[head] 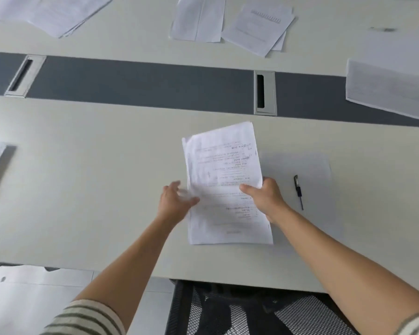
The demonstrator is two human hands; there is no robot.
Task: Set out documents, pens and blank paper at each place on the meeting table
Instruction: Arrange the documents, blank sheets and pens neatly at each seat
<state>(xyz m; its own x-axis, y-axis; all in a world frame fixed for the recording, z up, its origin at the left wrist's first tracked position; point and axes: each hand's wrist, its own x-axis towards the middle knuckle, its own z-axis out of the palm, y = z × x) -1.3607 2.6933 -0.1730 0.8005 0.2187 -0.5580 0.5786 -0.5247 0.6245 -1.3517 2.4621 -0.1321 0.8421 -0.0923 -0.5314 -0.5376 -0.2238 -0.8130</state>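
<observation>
Document stack [224, 155] between left hand [175, 201] and right hand [267, 198], pen [298, 190] beside.

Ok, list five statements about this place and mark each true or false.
1. The right hand grips the document. True.
2. The pen lies left of the document. False: it lies to its right.
3. The pen rests on a blank sheet. True.
4. The far side holds no paper. False: several papers lie beyond the grey strip.
5. The left hand holds the pen. False: it is at the document's left edge.
</observation>
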